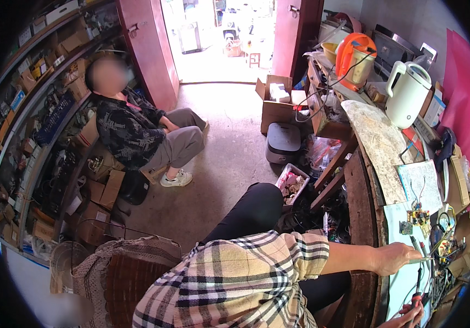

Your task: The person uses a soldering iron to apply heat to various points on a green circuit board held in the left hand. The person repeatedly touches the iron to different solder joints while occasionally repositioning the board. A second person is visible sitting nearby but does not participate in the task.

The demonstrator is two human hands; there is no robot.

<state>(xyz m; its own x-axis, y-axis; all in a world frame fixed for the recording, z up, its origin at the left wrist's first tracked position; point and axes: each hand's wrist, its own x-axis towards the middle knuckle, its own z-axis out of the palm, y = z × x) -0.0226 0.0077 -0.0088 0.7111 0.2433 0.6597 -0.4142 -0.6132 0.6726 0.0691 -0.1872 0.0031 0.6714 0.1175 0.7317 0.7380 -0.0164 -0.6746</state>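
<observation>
A: What are we worrying about, biggest thing first?

B: The bench point(363, 210), running down the right side of the frame. It is carrying so much that a stray elbow could be shifting several things together.

A: And the white kettle point(408, 98) at upper right?

B: It is standing upright, well apart from the hands. We are not able to tell whether it is holding water; if it is, a knock could be spilling some.

A: We are eyeing the wire tangle point(445, 240) at lower right too.

B: It is lying beside the work, so a snagged lead could be dragging neighbours along.

A: The hands?

B: The right hand point(412, 316), by the bottom edge, is grasping the red-handled tool point(416, 299), whose shaft is pointing toward the left hand point(395, 258). A slip could be jabbing those fingers, or burning them if the tip is hot, which we cannot tell.

A: The circuit board point(420, 220)?

B: It is sitting just above the left hand in the frame; a bump could be straining its wires. That hand is pinching a thin piece point(422, 260), too small for us to identify; a loosening pinch could be losing it among the wires.
</observation>
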